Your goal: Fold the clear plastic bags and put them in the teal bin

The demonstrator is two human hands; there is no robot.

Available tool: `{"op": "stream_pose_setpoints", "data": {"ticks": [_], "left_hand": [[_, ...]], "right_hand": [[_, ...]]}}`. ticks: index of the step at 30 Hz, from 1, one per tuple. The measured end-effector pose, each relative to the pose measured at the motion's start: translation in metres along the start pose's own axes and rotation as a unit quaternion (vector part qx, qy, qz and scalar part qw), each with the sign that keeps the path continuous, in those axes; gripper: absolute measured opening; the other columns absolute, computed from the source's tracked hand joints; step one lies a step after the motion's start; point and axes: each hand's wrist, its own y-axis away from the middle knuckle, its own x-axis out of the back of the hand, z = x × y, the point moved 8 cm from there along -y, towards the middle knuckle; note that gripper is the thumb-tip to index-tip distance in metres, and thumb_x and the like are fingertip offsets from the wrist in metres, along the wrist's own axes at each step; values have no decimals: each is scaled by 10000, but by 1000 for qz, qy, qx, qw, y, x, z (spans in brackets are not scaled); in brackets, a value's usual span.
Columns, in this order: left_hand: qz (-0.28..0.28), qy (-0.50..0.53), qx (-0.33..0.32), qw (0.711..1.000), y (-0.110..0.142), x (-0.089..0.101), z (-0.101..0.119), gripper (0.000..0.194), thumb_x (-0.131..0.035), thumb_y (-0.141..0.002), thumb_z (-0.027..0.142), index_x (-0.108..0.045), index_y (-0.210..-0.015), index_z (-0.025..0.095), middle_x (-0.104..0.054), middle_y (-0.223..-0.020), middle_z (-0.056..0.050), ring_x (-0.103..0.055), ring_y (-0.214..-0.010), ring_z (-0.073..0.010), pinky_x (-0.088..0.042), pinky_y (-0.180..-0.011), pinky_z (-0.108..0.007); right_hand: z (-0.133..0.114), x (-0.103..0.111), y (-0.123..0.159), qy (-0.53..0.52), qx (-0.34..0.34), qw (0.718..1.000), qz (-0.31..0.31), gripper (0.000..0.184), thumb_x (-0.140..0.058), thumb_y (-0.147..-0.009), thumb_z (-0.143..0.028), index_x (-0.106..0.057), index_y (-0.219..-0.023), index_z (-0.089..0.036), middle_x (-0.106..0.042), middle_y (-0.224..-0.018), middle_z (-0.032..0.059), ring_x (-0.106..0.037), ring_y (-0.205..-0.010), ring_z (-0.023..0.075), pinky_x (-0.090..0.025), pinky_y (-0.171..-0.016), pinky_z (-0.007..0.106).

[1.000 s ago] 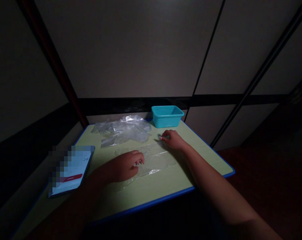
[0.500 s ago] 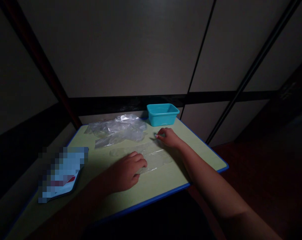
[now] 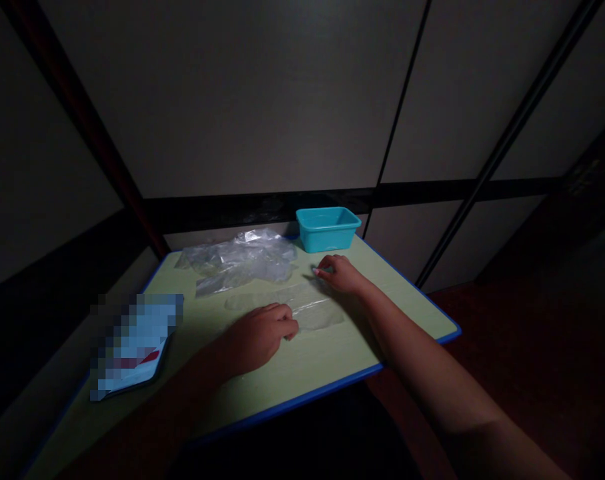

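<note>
A flat, clear plastic sheet or bag (image 3: 307,308) lies on the middle of the green table top (image 3: 287,380). My left hand (image 3: 259,331) sits curled at its near edge, fingertips on the plastic. Whether those fingers pinch the film is hard to tell. My right hand (image 3: 339,275) rests at the far right end of the sheet, its fingers lightly bent and holding nothing visible. Behind them lies a crumpled heap of clear plastic (image 3: 237,261), which neither hand touches.
A teal plastic basin (image 3: 328,229) stands at the table's back edge, close to my right hand. A pixelated blue and white booklet (image 3: 132,343) lies at the left. The table has a blue rim, with dark floor beyond it and panelled wall behind.
My left hand has slid slightly right along the plastic, and the sheet now lies flatter, with its shiny fold gone. The view has shifted a little.
</note>
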Motion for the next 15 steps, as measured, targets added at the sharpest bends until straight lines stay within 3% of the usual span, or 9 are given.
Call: {"op": "stream_pose_setpoints", "data": {"ticks": [8, 15], "left_hand": [[32, 0, -5, 999, -1, 5, -3, 311, -382, -649, -16, -564, -776, 200, -528, -910, -30, -455, -882, -178, -364, -782, -287], [15, 10, -9, 1000, 0, 2, -3, 324, -360, -691, 11, -572, -857, 194, -561, -885, -33, -494, -843, -171, -389, -782, -288]], "right_hand": [[1, -3, 0, -4, -4, 1000, -8, 314, -548, -805, -463, -640, -911, -182, -650, -912, 78, -560, -845, 165, -399, -763, 259], [-4, -2, 0, 7, 8, 1000, -16, 298, -544, -812, -447, -644, -907, -183, -651, -913, 79, -560, -848, 166, -396, -782, 269]]}}
